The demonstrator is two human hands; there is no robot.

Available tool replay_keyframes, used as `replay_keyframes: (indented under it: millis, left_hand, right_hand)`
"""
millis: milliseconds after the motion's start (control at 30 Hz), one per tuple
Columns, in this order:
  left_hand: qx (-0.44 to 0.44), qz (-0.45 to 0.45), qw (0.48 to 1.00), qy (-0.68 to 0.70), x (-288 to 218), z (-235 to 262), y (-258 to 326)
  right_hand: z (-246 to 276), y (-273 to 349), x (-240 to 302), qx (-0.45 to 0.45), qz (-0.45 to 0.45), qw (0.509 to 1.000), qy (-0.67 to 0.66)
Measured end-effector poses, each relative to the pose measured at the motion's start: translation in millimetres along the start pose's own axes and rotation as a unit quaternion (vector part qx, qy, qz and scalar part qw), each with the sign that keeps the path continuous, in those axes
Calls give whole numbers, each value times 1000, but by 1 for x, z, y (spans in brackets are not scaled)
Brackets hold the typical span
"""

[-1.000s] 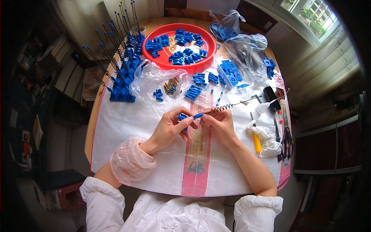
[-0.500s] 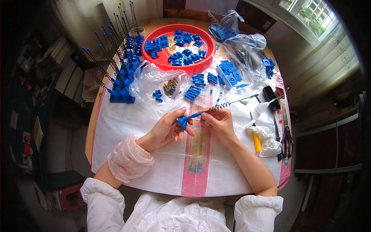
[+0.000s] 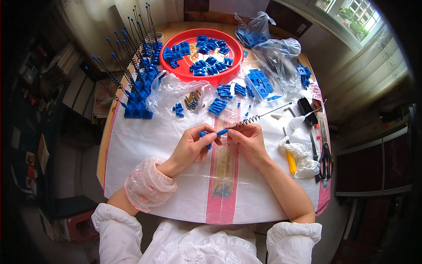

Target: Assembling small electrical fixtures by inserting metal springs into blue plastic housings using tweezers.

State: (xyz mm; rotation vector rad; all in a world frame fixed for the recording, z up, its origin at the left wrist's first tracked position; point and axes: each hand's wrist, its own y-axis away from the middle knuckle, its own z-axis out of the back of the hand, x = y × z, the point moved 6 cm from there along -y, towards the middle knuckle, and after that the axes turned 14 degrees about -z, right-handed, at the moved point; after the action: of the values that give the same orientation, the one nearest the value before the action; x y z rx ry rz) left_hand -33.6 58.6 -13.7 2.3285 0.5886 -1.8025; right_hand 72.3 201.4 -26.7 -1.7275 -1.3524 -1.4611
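Between my two hands is a blue plastic base piece with a tapered neck [image 3: 223, 131], joined in line with a thin dark coil-spring rod [image 3: 249, 120]. My left hand [image 3: 193, 144] is closed round the base, its thumb and fingers covering most of it. The thumb and forefinger of my right hand [image 3: 249, 140] pinch the near end of the rod, just beside the tip of the neck. Rising to the right, the rod ends in a small blue tip above the table. The exact joint is partly hidden by my right fingers.
A red round tray [image 3: 165, 67] with blue parts stands at the back. Upright spring rods on blue bases [image 3: 138, 110] crowd the left. A plastic bag [image 3: 159, 104] holds brass-coloured pieces. A clear box [image 3: 281, 90], black scissors [image 3: 325, 163] and a yellow-handled tool [image 3: 291, 163] lie right.
My left hand has turned over the blue base, its fingers now wrapped round it, where the palm was more open before. The right hand keeps its pinch; the rod's far end dips slightly.
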Motion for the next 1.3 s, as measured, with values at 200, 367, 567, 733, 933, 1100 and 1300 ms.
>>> replay_keyframes:
  millis: [200,367,567,733,933,1100,1300]
  left_hand:
    - [-25,-190,928,-319,-29,-7,3]
    - [-28,-288,839,-461,-46,-18,6]
    - [-21,-317,838,-444,-48,-20,4]
    - [-21,-272,860,-432,-44,-16,3]
    - [-27,-245,874,-418,-40,-15,3]
    - [-41,-247,872,-420,-40,-14,3]
    - [-48,-250,866,-430,-38,-13,4]
  right_hand:
    - [0,-1,-1,-3,-1,1000,7]
    - [-3,1,3,-9,-14,1000,10]
    - [-2,1,3,4,-2,1000,0]
    - [-4,2,6,6,19,999,49]
    - [-8,4,10,8,22,998,60]
    - [-10,3,10,4,23,998,51]
    - [-9,4,8,-11,16,998,65]
